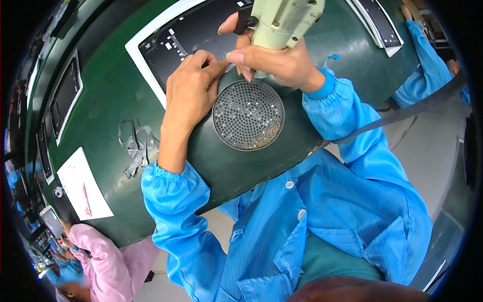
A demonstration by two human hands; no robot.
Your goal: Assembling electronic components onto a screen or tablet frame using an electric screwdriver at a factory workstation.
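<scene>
My right hand (276,63) grips a pale green electric screwdriver (282,22), which stands upright with a black part on its side. Its tip is hidden from this view. Beside it, my left hand (193,83) is closed in a pinch, its fingertips close to my right thumb; whatever they hold is too small or hidden. Both hands are over the near right part of a flat black panel (201,30) with a white border. Just below them lies a round grey tray (217,118) full of small holes, with many tiny screws (266,136) gathered toward its lower right.
Left of my forearm lie grey flat cables (135,146) in a tangle. Farther left are a white paper (75,176) with a pink pen (86,199) and more panels (65,95). Another panel (377,22) is at the upper right. People in pink (105,256) and blue (427,65) sleeves sit nearby.
</scene>
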